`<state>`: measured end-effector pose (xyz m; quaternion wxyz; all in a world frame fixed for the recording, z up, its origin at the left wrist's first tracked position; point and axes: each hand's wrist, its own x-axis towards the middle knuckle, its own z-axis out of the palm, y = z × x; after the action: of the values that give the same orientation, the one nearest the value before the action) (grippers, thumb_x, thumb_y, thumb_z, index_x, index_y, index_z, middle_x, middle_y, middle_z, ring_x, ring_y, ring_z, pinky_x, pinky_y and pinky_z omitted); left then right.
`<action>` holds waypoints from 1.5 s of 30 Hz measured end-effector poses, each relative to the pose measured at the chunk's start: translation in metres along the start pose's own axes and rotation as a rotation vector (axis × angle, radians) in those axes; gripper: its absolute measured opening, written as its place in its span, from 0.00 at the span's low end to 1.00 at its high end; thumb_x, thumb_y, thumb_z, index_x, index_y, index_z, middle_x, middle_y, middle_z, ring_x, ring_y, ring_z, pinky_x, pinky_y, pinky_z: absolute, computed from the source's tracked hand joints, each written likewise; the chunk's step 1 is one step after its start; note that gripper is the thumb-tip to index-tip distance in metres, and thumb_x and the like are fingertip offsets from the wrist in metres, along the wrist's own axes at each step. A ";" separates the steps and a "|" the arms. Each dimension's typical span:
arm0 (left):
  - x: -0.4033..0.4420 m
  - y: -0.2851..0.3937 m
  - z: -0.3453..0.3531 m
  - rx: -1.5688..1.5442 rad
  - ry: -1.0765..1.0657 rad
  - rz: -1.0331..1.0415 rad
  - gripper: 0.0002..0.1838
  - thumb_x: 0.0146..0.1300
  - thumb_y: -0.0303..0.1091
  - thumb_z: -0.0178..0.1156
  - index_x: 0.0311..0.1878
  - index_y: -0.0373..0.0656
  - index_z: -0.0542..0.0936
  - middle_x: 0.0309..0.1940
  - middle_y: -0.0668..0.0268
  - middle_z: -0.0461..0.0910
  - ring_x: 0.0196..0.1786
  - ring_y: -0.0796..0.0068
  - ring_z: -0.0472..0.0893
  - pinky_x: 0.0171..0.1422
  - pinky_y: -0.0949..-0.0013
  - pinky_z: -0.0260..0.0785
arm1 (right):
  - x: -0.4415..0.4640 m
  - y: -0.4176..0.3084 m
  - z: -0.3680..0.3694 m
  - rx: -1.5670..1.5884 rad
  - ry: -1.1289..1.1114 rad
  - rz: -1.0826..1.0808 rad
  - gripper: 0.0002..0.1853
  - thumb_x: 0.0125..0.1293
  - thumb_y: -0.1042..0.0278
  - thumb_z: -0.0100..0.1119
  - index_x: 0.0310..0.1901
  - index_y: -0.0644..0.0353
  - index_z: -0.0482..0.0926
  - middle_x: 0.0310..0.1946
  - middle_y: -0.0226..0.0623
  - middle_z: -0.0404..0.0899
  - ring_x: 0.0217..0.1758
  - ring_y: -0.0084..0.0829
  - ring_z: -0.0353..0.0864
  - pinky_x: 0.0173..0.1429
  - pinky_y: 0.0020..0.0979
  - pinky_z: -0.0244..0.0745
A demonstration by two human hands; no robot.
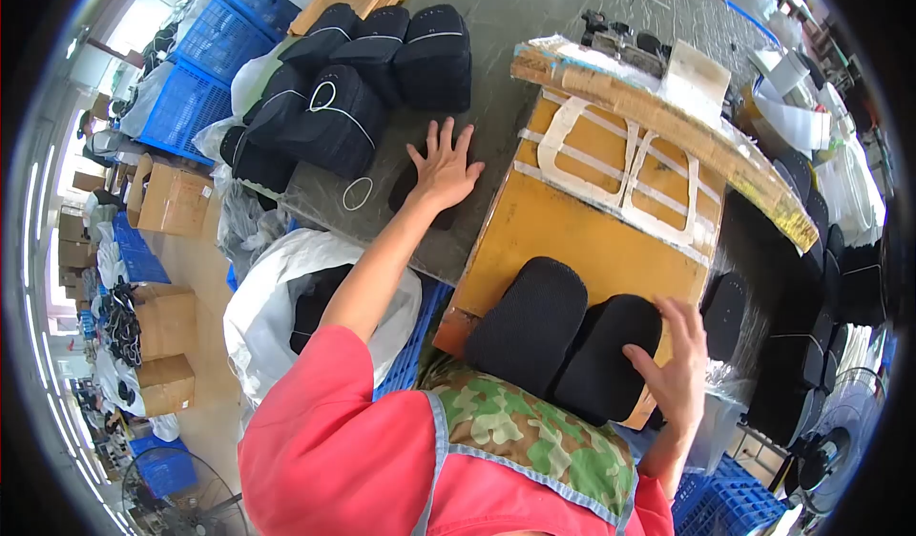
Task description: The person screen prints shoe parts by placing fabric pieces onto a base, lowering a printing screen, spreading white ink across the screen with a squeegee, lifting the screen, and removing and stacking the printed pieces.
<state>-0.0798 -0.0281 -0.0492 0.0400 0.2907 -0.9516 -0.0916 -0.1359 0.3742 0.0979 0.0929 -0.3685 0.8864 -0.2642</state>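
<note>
My left hand lies with its fingers spread over a dark flat piece on the grey table. A white elastic loop lies to its left, near stacks of black pads tied with white bands. My right hand has its fingers apart at the right edge of a black pad; whether it touches the pad I cannot tell. Another black pad sits beside that one, both at the near end of a yellow board. White frame-like outlines are on the board's far part.
A long wooden bar crosses the board's far edge. A white bag with black items stands below the table's left edge. More black pads are stacked at the right. Blue crates and cardboard boxes stand at the left.
</note>
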 end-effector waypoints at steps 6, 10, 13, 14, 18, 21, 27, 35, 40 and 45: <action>0.009 0.004 -0.006 -0.055 -0.063 -0.051 0.29 0.63 0.42 0.59 0.66 0.49 0.64 0.68 0.56 0.56 0.75 0.52 0.49 0.68 0.29 0.48 | -0.003 0.000 0.006 0.029 0.046 0.000 0.28 0.48 0.72 0.71 0.54 0.61 0.75 0.49 0.42 0.75 0.54 0.46 0.74 0.59 0.42 0.69; 0.010 0.002 -0.007 -0.108 -0.095 -0.062 0.27 0.62 0.42 0.59 0.63 0.49 0.66 0.66 0.57 0.58 0.75 0.53 0.49 0.68 0.28 0.47 | -0.005 -0.008 0.008 -0.061 0.140 -0.057 0.23 0.47 0.74 0.71 0.47 0.60 0.76 0.46 0.40 0.76 0.51 0.43 0.75 0.55 0.41 0.68; 0.003 0.008 -0.010 -0.027 -0.009 -0.041 0.27 0.62 0.42 0.60 0.63 0.49 0.66 0.67 0.57 0.56 0.75 0.53 0.48 0.68 0.25 0.45 | -0.005 -0.006 0.010 -0.058 0.107 -0.046 0.18 0.47 0.76 0.70 0.40 0.59 0.75 0.41 0.37 0.77 0.48 0.42 0.76 0.52 0.39 0.68; 0.003 0.008 -0.012 -0.015 0.002 -0.042 0.27 0.62 0.42 0.60 0.63 0.50 0.66 0.67 0.57 0.56 0.75 0.52 0.48 0.68 0.24 0.45 | -0.004 -0.005 0.011 -0.054 0.082 -0.046 0.16 0.47 0.76 0.70 0.38 0.58 0.75 0.38 0.37 0.78 0.47 0.41 0.76 0.52 0.39 0.67; 0.000 0.010 -0.018 0.025 -0.070 -0.051 0.27 0.60 0.40 0.62 0.62 0.51 0.67 0.66 0.57 0.58 0.74 0.52 0.51 0.67 0.25 0.47 | 0.000 -0.006 0.005 -0.054 0.110 -0.094 0.12 0.51 0.77 0.67 0.37 0.60 0.76 0.32 0.37 0.79 0.41 0.44 0.78 0.48 0.38 0.69; 0.003 0.007 -0.010 -0.025 -0.072 -0.058 0.26 0.59 0.37 0.63 0.60 0.49 0.68 0.65 0.59 0.59 0.73 0.54 0.53 0.66 0.29 0.51 | 0.003 0.009 -0.007 0.107 0.176 -0.053 0.10 0.56 0.78 0.64 0.40 0.62 0.77 0.30 0.41 0.79 0.35 0.42 0.78 0.41 0.34 0.71; -0.001 0.002 -0.007 0.049 -0.033 -0.013 0.28 0.59 0.38 0.61 0.63 0.49 0.67 0.67 0.59 0.57 0.73 0.54 0.52 0.66 0.28 0.51 | 0.077 0.080 -0.025 0.404 0.340 0.141 0.10 0.65 0.74 0.58 0.46 0.68 0.77 0.29 0.33 0.74 0.32 0.19 0.67 0.38 0.24 0.66; 0.004 -0.004 -0.012 -0.061 -0.117 -0.028 0.24 0.60 0.39 0.60 0.60 0.52 0.68 0.66 0.59 0.57 0.73 0.52 0.53 0.63 0.27 0.52 | 0.177 0.148 0.022 0.763 0.370 0.077 0.12 0.68 0.70 0.58 0.50 0.63 0.79 0.32 0.23 0.74 0.35 0.15 0.67 0.40 0.21 0.62; 0.002 -0.005 -0.012 -0.080 0.025 0.041 0.29 0.63 0.40 0.58 0.67 0.54 0.64 0.70 0.58 0.55 0.74 0.51 0.52 0.66 0.28 0.51 | 0.154 0.159 0.011 0.690 0.253 0.327 0.20 0.67 0.63 0.61 0.56 0.67 0.76 0.46 0.28 0.80 0.47 0.18 0.74 0.52 0.21 0.68; -0.026 -0.061 -0.035 -0.415 0.147 -0.008 0.29 0.63 0.34 0.56 0.69 0.48 0.64 0.68 0.54 0.60 0.71 0.52 0.60 0.72 0.51 0.55 | 0.104 0.156 -0.003 1.143 0.228 0.312 0.17 0.69 0.70 0.57 0.57 0.64 0.76 0.46 0.30 0.81 0.47 0.20 0.80 0.52 0.22 0.74</action>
<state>-0.0205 -0.0687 -0.0274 0.1680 0.2859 -0.9057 -0.2643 -0.3053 0.3942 0.0196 0.2185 -0.0950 0.6519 -0.7199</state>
